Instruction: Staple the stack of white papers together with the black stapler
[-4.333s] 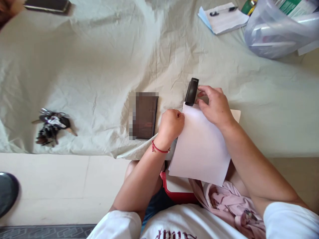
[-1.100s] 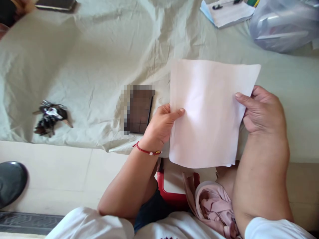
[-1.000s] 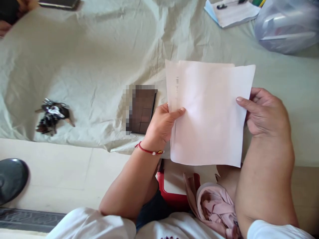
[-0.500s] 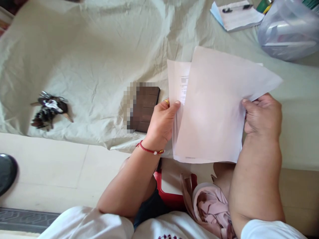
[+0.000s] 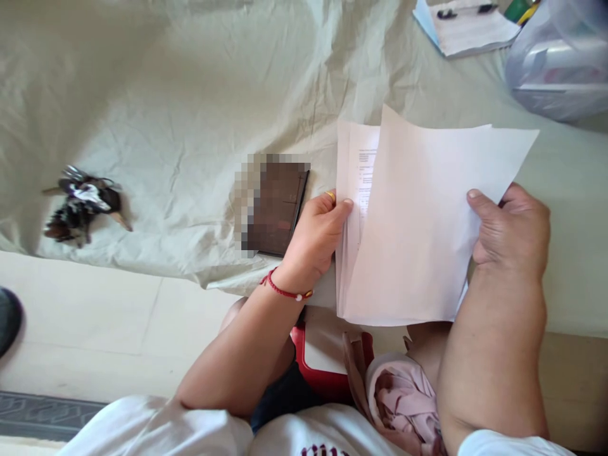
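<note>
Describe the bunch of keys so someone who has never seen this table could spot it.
Start at the pale green cloth that covers the table and follow its near edge to the far left. The bunch of keys lies there alone, well left of the dark wallet. It is the only dark, tangled, metallic clump.

**Hidden, blurred, cut off**

Pixelated over left edge of dark wallet (image 5: pixel 278 208). Too small to read: print on under sheet (image 5: pixel 361 171). Cropped at one o'clock: plastic bag (image 5: pixel 560 69), clipboard (image 5: pixel 468 28). Cropped at nine o'clock: dark shoe (image 5: pixel 7 316).

Keys (image 5: pixel 80 204) far left on cloth (image 5: pixel 190 95), wallet (image 5: pixel 278 208) left of held papers (image 5: pixel 418 234), clipboard (image 5: pixel 468 25) behind
</note>
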A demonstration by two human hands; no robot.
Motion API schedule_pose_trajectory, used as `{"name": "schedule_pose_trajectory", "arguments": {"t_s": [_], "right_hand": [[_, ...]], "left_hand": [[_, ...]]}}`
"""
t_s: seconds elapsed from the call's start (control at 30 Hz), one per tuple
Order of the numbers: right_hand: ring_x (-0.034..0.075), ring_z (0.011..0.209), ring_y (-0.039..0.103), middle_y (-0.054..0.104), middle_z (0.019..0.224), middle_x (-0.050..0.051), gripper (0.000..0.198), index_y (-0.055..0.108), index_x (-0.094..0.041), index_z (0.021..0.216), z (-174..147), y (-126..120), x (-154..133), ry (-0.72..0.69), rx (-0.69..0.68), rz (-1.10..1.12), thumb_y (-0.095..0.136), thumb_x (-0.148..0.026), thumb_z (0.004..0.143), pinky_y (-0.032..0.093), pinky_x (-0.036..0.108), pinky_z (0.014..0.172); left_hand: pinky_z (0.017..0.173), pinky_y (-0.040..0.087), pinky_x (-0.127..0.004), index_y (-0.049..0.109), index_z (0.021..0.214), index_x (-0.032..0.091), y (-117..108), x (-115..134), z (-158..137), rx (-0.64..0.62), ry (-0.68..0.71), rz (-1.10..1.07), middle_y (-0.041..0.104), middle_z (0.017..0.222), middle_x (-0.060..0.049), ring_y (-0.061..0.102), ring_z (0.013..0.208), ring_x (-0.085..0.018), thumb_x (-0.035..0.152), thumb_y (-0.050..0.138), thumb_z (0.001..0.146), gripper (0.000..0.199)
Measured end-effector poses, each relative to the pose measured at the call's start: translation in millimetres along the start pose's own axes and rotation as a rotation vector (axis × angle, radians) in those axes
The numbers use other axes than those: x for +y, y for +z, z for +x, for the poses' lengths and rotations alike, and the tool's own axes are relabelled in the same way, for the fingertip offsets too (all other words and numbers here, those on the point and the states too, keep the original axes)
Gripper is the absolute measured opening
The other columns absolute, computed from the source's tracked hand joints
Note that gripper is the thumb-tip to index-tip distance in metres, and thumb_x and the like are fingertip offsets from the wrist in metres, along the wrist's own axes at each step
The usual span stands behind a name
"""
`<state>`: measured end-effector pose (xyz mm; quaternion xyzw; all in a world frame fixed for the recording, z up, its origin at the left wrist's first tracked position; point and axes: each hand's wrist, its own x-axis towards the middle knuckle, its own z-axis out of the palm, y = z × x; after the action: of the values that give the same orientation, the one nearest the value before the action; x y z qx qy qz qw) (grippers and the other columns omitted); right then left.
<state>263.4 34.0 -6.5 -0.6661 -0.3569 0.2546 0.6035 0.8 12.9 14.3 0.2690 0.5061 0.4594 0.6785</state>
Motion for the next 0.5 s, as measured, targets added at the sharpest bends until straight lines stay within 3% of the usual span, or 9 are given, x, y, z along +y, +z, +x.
{"name": "schedule_pose_trajectory", "arguments": {"t_s": [0.3, 0.5], "right_hand": [[0.021, 0.101, 0.080, 0.084, 0.103, 0.002, 0.034, 0.088, -0.020, 0.100, 7, 2, 8, -0.172, 0.105, 0.056, 0.076, -0.019, 0.068, 0.061, 0.047, 0.114], [0.021, 0.105, 0.082, 0.085, 0.103, 0.000, 0.042, 0.089, -0.020, 0.102, 13, 5, 7, -0.296, 0.156, 0.167, 0.066, -0.010, 0.068, 0.061, 0.046, 0.118]], "left_hand": [[0.089, 0.062, -0.033, 0.074, 0.095, 0.021, 4, -1, -7, -0.023, 0.031, -0.010, 0.083, 0.098, -0.006, 0.079, 0.103, -0.024, 0.040, 0.077, 0.095, 0.020], [0.074, 0.058, -0.030, 0.071, 0.091, 0.022, 2, -3, -6, -0.003, -0.013, 0.059, 0.078, 0.084, -0.001, 0.073, 0.078, -0.019, 0.028, 0.073, 0.092, 0.006]]}}
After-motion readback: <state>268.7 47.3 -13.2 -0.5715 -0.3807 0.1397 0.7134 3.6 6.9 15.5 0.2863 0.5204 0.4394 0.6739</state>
